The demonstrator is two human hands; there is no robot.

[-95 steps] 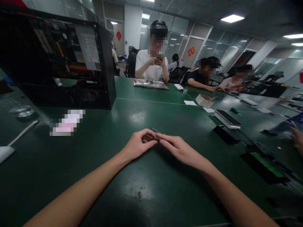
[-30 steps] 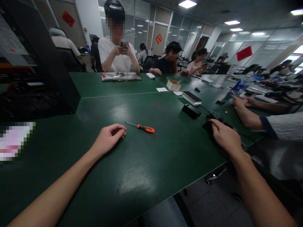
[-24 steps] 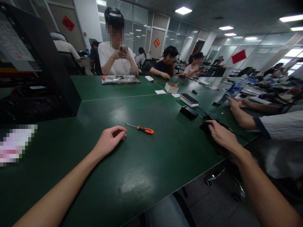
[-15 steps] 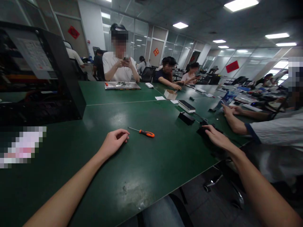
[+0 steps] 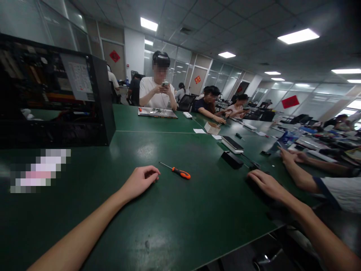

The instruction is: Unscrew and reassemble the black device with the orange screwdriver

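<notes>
Open-plan office w/ glass partitions, ceiling light panels, red paper decorations on the far walls. A long green table [image 5: 180, 210] fills most of the view; other people sit along its far and right sides, one at far centre looking at a phone w/ an opened laptop [image 5: 158, 112] flat in front. Far left on the table stands an open black PC case [image 5: 56, 101], insides exposed. At right centre sit a small cardboard box [image 5: 212, 127], a phone-like slab [image 5: 231, 144] and a black block [image 5: 231, 159]. A co-worker's forearm [image 5: 299, 171] in a white sleeve lies on the right edge.

What changed: about 3 s ago both hands met at table centre, fingertips together over the small screwdriver. Since then the hands have parted. The screwdriver [image 5: 176, 171] w/ orange handle now lies loose on the green top, tip pointing far-left, nobody touching it. It has kept the same spot over the last second; only the head tilted up, so more ceiling shows.

The left hand [image 5: 141, 180] rests on the table just left of the screwdriver, fingers curled loosely inward, holding nothing visible. The right hand [image 5: 266, 184] has gone out to the right edge and lies palm down on a dark object [image 5: 254, 180]; whether it grips it or only rests there cannot be told.

Judgement: tool is set down, attention shifted to the dark item at right.
</notes>
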